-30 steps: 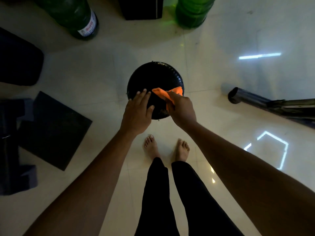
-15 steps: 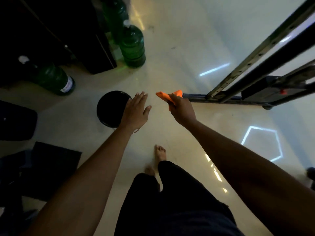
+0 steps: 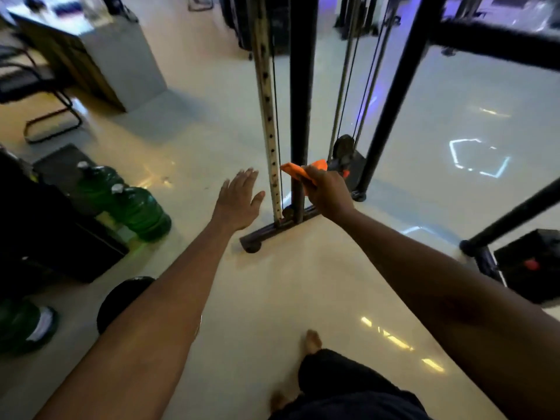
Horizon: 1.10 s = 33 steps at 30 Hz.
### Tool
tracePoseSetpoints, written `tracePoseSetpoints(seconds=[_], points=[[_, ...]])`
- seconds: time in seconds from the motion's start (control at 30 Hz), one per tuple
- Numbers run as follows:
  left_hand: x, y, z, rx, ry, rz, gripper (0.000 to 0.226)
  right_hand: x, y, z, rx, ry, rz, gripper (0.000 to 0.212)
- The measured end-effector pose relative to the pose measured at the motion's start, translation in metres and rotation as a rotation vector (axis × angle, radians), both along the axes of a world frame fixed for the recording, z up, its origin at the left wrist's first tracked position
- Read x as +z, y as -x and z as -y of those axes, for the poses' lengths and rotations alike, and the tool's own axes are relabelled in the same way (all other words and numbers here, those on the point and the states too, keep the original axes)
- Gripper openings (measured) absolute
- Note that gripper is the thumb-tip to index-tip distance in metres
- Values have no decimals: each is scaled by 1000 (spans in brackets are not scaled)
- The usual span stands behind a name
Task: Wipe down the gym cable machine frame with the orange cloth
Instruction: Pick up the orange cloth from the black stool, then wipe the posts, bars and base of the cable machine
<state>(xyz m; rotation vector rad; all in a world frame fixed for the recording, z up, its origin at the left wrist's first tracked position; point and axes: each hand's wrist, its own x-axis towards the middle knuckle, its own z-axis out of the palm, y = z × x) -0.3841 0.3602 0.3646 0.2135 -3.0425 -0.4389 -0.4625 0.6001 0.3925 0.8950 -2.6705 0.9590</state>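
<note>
The cable machine frame (image 3: 301, 86) rises ahead as a black upright post beside a pale perforated rail (image 3: 266, 95), with cables and a pulley (image 3: 344, 150) behind. Its base bar (image 3: 272, 228) lies on the floor. My right hand (image 3: 328, 192) is shut on the folded orange cloth (image 3: 303, 171), held right at the black post low down; contact with the post is unclear. My left hand (image 3: 239, 201) is stretched out flat with fingers apart, just left of the perforated rail and holding nothing.
Green water jugs (image 3: 136, 207) stand at left beside a dark cabinet (image 3: 45, 231). A black round ball (image 3: 121, 298) sits under my left forearm. A black weight block (image 3: 533, 265) and slanted frame tubes (image 3: 512, 216) are at right. A chair (image 3: 39, 86) and counter (image 3: 91, 47) stand far left.
I have turned away from the black ball and stepped toward the machine. Both hands left the ball; the right carried the cloth up to the upright post, the left opened beside the rail.
</note>
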Motion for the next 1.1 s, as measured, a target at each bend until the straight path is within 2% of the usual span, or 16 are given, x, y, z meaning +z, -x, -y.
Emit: tracePoseSetpoints(seconds=[0.27, 0.53, 0.83, 0.97, 1.1], points=[[161, 145, -104, -114, 100, -299, 64, 137, 116, -115, -32, 160, -177, 19], [344, 278, -145, -37, 174, -607, 66, 311, 268, -170, -2, 302, -381, 27], [517, 373, -124, 5, 261, -875, 66, 473, 375, -130, 124, 454, -534, 23], [577, 404, -101, -5, 275, -1003, 63, 538, 412, -93, 159, 510, -696, 23], [627, 432, -74, -26, 300, -1069, 62, 599, 440, -54, 155, 559, -744, 26]])
